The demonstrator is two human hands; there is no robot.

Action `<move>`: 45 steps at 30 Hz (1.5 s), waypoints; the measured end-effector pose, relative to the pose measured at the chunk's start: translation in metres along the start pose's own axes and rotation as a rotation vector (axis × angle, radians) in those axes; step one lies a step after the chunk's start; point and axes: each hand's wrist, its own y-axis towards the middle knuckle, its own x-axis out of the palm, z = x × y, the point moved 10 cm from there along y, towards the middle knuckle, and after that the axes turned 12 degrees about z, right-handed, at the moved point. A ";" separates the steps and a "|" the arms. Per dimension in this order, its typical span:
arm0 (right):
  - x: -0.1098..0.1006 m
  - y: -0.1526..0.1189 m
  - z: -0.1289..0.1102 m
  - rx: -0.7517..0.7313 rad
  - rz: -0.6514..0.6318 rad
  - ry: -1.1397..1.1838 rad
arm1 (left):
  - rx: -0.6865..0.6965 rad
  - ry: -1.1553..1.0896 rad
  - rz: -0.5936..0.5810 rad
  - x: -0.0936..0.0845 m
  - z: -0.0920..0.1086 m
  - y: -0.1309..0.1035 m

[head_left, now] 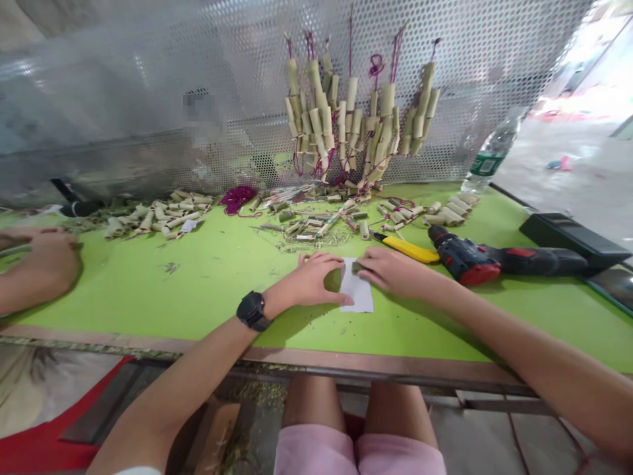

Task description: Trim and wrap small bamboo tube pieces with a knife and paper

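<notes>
A small white sheet (357,297) lies on the green tabletop (208,290) in front of me. My left hand (316,280), below a black wristwatch, rests on the sheet's left side with thumb and fingers apart. From the right, my right hand (388,272) pinches a short dark green piece (356,267) against the upper part of the sheet. Beyond my hands are cut bamboo pieces (364,229) and shavings. A yellow cutter (410,249) lies just past my right hand.
A cordless drill (465,257), a black box (573,237) and a bottle (489,155) stand right. Strung bamboo (321,112) hangs on the mesh. Purple cord (238,198) and a bamboo pile (158,214) lie back left. Another person's hands (47,264) are far left.
</notes>
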 end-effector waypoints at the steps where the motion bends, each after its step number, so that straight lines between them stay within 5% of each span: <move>1: 0.000 0.000 -0.011 -0.033 0.018 0.022 | 0.006 -0.002 0.002 0.000 0.000 0.000; 4: 0.000 0.002 -0.020 -0.079 0.029 0.067 | 0.013 0.009 0.007 0.000 0.001 0.000; 9: -0.005 0.002 0.020 0.024 0.023 -0.077 | -0.014 0.023 -0.006 0.001 -0.001 0.001; 16: -0.003 0.001 -0.025 -0.076 0.048 0.075 | 0.012 0.005 0.008 -0.001 0.002 0.001; 22: -0.007 0.002 0.022 0.074 -0.023 -0.138 | -0.006 0.015 0.000 0.001 -0.001 0.001; 29: -0.004 0.002 -0.028 -0.076 0.024 -0.043 | 0.024 0.014 0.019 0.000 0.002 0.000; 35: -0.010 -0.001 0.029 0.091 -0.011 -0.174 | -0.012 0.019 -0.003 0.001 -0.001 0.001; 41: -0.004 0.004 -0.022 -0.029 -0.008 -0.027 | -0.008 0.017 -0.001 -0.001 0.001 0.000; 45: -0.006 0.004 -0.004 0.036 -0.028 -0.067 | 0.000 0.020 0.002 -0.001 0.001 0.000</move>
